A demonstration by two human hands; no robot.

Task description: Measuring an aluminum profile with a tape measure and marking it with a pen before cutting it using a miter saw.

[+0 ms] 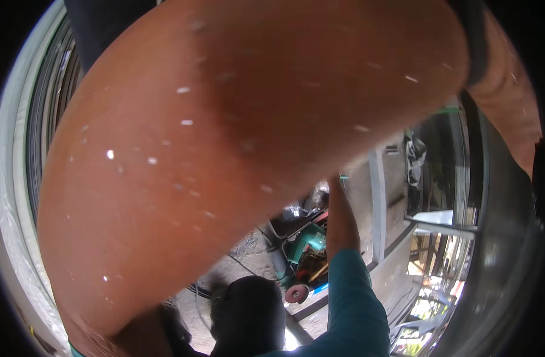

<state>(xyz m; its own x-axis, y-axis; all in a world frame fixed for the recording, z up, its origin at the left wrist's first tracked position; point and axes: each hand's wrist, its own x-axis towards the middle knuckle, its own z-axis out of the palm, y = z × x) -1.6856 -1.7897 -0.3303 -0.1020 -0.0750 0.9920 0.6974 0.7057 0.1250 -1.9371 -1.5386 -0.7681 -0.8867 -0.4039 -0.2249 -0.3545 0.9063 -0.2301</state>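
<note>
A bare arm, apparently my left, crosses very close to the camera and covers much of the view. Past its dark band, my left hand (503, 101) is partly visible at the upper right; its fingers are unclear. Below, a person's dark-haired head (248, 309) and teal sleeve (355, 297) show, with that person's hand hidden behind the near arm. Beside that sleeve lie a green power tool (305, 244) and a grinder with a pink disc (296, 293). I cannot make out my right hand.
Cables (244, 266) run over the dusty grey floor (236, 250). Dark-framed glass panes (438, 166) and pale bars (378, 196) stand at the right, with a bright opening lower down. Stacked long metal profiles (39, 154) curve along the left rim.
</note>
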